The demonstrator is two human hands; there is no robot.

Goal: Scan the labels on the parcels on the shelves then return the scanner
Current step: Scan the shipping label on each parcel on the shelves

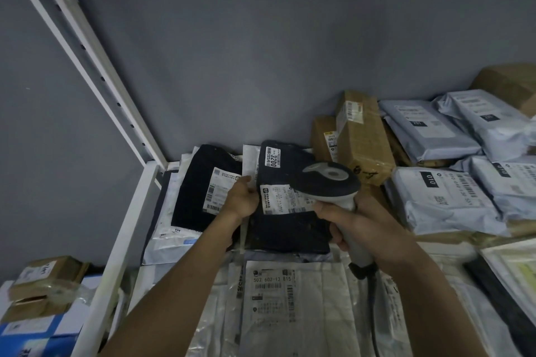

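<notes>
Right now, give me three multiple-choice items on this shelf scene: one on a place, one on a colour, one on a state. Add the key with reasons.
1. Where is the scanner head?
A. Over the label on the dark parcel
B. Lying on a cardboard box
C. On the floor

2. What colour is the parcel bearing the "3200" sticker?
A. Yellow
B. Dark
C. Red

3. What is the left hand doing?
A. Hanging idle
B. Holding a pen
C. Holding the dark parcel's left edge

Key: 1 A, the scanner head, gripped by the right hand, hovers over that white label. 2 B, the wrapping round the sticker is near black. 3 C, its fingers lie at the parcel's edge beside the label.
</notes>
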